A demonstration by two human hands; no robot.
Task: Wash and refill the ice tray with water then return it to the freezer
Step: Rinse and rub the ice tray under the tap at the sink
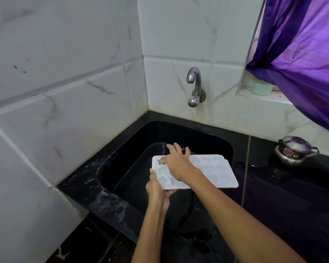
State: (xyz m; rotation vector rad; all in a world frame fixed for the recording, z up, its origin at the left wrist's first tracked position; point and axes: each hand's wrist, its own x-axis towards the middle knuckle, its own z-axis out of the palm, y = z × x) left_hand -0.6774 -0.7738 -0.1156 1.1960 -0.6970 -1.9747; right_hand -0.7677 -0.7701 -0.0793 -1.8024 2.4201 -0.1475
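White ice tray (pixel 213 170), black sink (pixel 207 133), purple curtain (pixel 302 54), marbled white tiles (pixel 65 73).

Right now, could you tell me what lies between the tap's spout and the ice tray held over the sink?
Nothing: the head view shows only bare tiled wall and the black sink between the tap and the ice tray; no water is running.

Soft, dim daylight came through the purple curtain (pixel 300 54); wall tiles (pixel 65 92) bowed at the edges; focus stayed sharp.

Black stone counter (pixel 285 202) with sunken black sink (pixel 133 137); small lidded steel pot (pixel 293 149) at right.
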